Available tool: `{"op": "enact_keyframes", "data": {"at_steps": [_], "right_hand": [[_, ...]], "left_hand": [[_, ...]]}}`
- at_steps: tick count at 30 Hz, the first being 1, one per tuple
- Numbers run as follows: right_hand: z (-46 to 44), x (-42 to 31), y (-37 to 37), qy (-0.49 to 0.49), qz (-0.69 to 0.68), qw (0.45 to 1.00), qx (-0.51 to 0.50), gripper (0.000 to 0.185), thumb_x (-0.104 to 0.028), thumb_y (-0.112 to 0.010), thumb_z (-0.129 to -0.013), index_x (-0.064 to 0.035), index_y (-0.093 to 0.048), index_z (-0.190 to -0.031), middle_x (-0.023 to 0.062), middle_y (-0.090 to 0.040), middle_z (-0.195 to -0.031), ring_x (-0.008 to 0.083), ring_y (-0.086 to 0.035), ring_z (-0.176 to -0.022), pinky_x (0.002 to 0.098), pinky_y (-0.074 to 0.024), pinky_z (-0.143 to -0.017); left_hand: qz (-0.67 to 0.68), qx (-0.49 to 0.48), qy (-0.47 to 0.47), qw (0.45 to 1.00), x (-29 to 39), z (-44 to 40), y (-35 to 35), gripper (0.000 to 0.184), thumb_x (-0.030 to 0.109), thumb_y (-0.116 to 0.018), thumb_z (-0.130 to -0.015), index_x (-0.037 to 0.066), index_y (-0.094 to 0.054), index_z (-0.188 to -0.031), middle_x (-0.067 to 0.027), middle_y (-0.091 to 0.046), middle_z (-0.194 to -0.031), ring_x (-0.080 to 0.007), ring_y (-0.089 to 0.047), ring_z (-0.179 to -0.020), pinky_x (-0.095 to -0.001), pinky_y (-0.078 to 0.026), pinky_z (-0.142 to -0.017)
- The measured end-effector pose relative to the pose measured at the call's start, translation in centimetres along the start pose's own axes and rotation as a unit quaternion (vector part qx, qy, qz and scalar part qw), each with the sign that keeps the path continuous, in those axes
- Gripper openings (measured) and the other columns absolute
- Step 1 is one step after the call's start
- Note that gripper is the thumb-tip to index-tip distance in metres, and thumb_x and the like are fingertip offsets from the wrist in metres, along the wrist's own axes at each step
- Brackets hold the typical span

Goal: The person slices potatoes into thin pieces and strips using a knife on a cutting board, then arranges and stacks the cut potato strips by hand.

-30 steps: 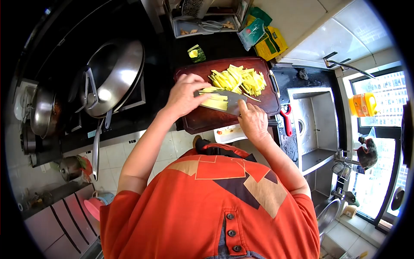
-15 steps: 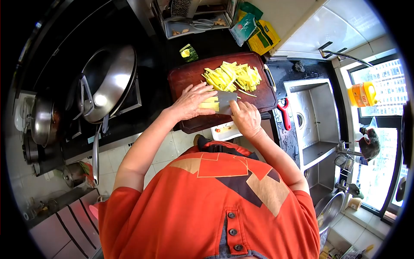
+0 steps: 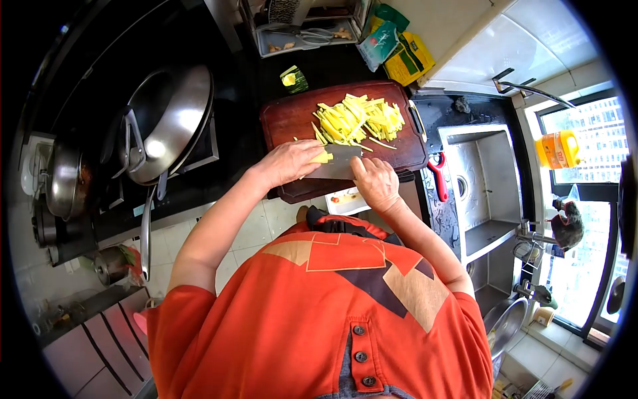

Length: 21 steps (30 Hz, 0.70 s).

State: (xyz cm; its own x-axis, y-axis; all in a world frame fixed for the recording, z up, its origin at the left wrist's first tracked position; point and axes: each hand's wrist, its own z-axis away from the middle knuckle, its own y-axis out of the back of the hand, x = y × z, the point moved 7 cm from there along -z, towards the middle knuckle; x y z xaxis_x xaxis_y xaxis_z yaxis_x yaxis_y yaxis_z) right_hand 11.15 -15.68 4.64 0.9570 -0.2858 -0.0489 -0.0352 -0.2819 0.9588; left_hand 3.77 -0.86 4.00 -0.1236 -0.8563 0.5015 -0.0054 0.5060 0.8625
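A pile of yellow-green strips [image 3: 359, 120] lies on the dark red cutting board [image 3: 286, 120]. My right hand [image 3: 376, 182] is closed round the handle end of a cleaver [image 3: 337, 165], whose wide blade points left over the front of the board. Beside the blade, my left hand [image 3: 291, 161] has its fingers bent together on a small bunch of pale yellow pieces [image 3: 321, 157]. Behind the board sits a cut chunk with dark green skin [image 3: 293, 79].
A wok [image 3: 176, 126] stands on the stove at the left. Right of the board are a red-handled peeler [image 3: 438, 177] and the metal sink [image 3: 488, 186]. A white tray [image 3: 347, 200] shows below the board's front edge; yellow packets [image 3: 409, 58] lie behind it.
The fingers of my left hand, spread flat half a second ago, have drawn together over the pieces. The cleaver blade has turned and now lies lengthwise toward the left hand.
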Motion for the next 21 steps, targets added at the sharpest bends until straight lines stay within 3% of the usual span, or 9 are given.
{"op": "enact_keyframes", "data": {"at_steps": [6, 7, 8, 13, 15, 16, 21], "right_hand": [[0.3, 0.1, 0.8, -0.004, -0.002, 1.000, 0.005, 0.031, -0.015, -0.070, -0.065, -0.0122, -0.050, -0.089, 0.0020, -0.054, -0.069, 0.0216, -0.059, -0.068, 0.0351, -0.0474, -0.061], [0.4, 0.3, 1.2, -0.014, 0.006, 1.000, 0.003, 0.021, -0.014, -0.063, -0.071, -0.0127, -0.050, -0.088, 0.0016, -0.054, -0.068, 0.0203, -0.059, -0.068, 0.0345, -0.0474, -0.062], [0.6, 0.6, 1.5, -0.024, 0.014, 1.000, 0.001, 0.011, -0.013, -0.055, -0.078, -0.0133, -0.049, -0.087, 0.0011, -0.054, -0.067, 0.0190, -0.060, -0.068, 0.0339, -0.0475, -0.062], [1.7, 2.7, 3.8, -0.050, -0.001, 0.998, -0.029, 0.012, -0.010, -0.056, -0.076, -0.0122, -0.049, -0.086, 0.0030, -0.056, -0.069, 0.0216, -0.061, -0.070, 0.0366, -0.0490, -0.065], [2.4, 3.8, 4.6, -0.071, -0.018, 0.996, -0.044, 0.012, -0.008, -0.055, -0.076, -0.0116, -0.049, -0.085, 0.0038, -0.057, -0.070, 0.0225, -0.061, -0.071, 0.0374, -0.0491, -0.066], [2.7, 4.3, 5.1, -0.080, -0.029, 0.995, -0.054, 0.016, -0.009, -0.059, -0.074, -0.0103, -0.049, -0.085, 0.0049, -0.059, -0.073, 0.0241, -0.062, -0.074, 0.0379, -0.0491, -0.067], [4.2, 6.6, 6.3, -0.124, -0.028, 0.990, -0.067, 0.030, -0.016, -0.071, -0.068, -0.0086, -0.050, -0.087, 0.0075, -0.061, -0.075, 0.0284, -0.063, -0.075, 0.0391, -0.0487, -0.066]], "left_hand": [[-0.002, 0.056, -0.014, 0.998, -1.8, -0.1, -1.1, 0.031, 0.016, -0.059, -0.087, 0.003, -0.060, -0.115, -0.0133, -0.063, -0.112, -0.0293, -0.061, -0.101, -0.0380, -0.052, -0.084], [-0.003, 0.057, -0.015, 0.998, -2.2, -0.3, -1.4, 0.031, 0.016, -0.059, -0.087, 0.003, -0.060, -0.115, -0.0133, -0.063, -0.112, -0.0293, -0.061, -0.101, -0.0380, -0.052, -0.084], [-0.006, 0.051, -0.007, 0.999, -2.7, -0.6, -1.7, 0.029, 0.013, -0.059, -0.086, 0.003, -0.061, -0.112, -0.0130, -0.064, -0.108, -0.0291, -0.061, -0.099, -0.0381, -0.051, -0.085], [-0.100, 0.000, 0.028, 0.995, -4.3, -1.4, -1.6, 0.027, 0.005, -0.058, -0.080, 0.003, -0.063, -0.107, -0.0122, -0.063, -0.104, -0.0286, -0.060, -0.099, -0.0385, -0.048, -0.089], [-0.082, 0.140, 0.059, 0.985, -4.3, -1.6, 0.2, 0.029, 0.002, -0.058, -0.078, 0.005, -0.064, -0.106, -0.0113, -0.060, -0.109, -0.0284, -0.056, -0.104, -0.0385, -0.046, -0.092], [-0.042, 0.164, 0.072, 0.983, -4.4, -2.3, 0.5, 0.028, 0.003, -0.058, -0.079, 0.005, -0.064, -0.106, -0.0103, -0.057, -0.116, -0.0289, -0.053, -0.109, -0.0389, -0.046, -0.092], [-0.009, 0.144, 0.000, 0.990, -3.1, -6.3, -0.4, 0.023, 0.007, -0.058, -0.082, 0.007, -0.064, -0.104, -0.0098, -0.058, -0.113, -0.0295, -0.055, -0.104, -0.0396, -0.048, -0.088]]}}
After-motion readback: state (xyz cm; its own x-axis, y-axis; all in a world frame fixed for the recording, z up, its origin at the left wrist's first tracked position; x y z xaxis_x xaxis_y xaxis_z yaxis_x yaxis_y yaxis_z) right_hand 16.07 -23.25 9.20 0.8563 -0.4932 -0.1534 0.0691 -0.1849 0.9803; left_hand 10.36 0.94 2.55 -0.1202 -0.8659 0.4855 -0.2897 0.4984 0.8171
